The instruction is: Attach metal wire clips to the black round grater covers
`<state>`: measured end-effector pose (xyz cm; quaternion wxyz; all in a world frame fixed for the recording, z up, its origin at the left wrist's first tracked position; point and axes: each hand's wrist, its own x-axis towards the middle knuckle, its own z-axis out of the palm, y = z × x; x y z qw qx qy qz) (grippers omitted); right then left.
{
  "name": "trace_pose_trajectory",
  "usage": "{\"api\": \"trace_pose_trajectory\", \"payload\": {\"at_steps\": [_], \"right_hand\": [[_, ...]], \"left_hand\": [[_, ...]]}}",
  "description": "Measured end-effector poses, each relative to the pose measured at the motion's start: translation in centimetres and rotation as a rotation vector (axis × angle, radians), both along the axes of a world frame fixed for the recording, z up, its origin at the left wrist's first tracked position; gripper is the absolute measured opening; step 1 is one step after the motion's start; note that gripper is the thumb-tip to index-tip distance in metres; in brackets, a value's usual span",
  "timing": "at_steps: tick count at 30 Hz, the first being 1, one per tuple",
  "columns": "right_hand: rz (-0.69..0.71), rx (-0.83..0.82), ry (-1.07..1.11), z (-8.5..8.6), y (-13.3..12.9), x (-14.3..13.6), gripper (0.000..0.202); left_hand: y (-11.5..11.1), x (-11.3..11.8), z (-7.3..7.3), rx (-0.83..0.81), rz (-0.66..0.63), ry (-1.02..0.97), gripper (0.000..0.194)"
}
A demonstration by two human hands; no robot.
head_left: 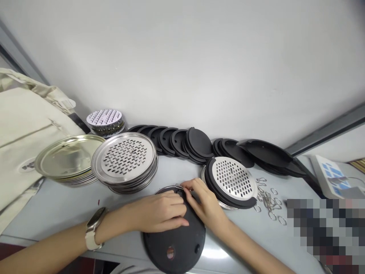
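Observation:
A round black disc (pixel 171 251) with a few holes lies at the table's front, partly over the edge. Curled over its upper part is my left hand (pixel 164 211), a watch (pixel 95 228) on that wrist; what its fingers hold, if anything, is hidden. My right hand (pixel 201 199) pinches a thin metal ring (pixel 179 185) at the disc's far rim. To the right stands a stack of black holders topped by a silver perforated grater plate (pixel 234 179). Loose metal rings and clasps (pixel 269 199) are scattered beyond it.
Silver grater plates (pixel 128 158) and gold-toned lids (pixel 70 156) stand stacked on the left. Smaller grater discs (pixel 104 118) are behind them. Black holders (pixel 198 142) line the wall (pixel 182 64). A beige bag (pixel 25 125) is at far left, a white box (pixel 329 175) at right.

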<state>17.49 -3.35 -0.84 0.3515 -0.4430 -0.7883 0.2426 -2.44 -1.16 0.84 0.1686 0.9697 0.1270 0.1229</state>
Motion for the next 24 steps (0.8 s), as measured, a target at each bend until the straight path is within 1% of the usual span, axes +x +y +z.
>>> {"api": "trace_pose_trajectory", "payload": {"at_steps": [9,13,18,24], "right_hand": [[0.046,0.019,-0.047,0.19,0.05,0.17,0.018],[0.046,0.014,-0.051,0.34,0.10,0.15,0.017],[0.057,0.006,-0.055,0.54,0.03,0.11,0.018],[0.070,0.025,-0.096,0.46,-0.12,0.23,0.019]], "left_hand": [[-0.02,0.12,0.44,0.009,0.004,-0.085,0.024],[0.04,0.11,0.59,-0.001,-0.002,-0.066,0.024],[0.11,0.06,0.48,0.010,-0.007,-0.018,0.024],[0.08,0.07,0.25,0.011,0.000,-0.071,0.025]]}}
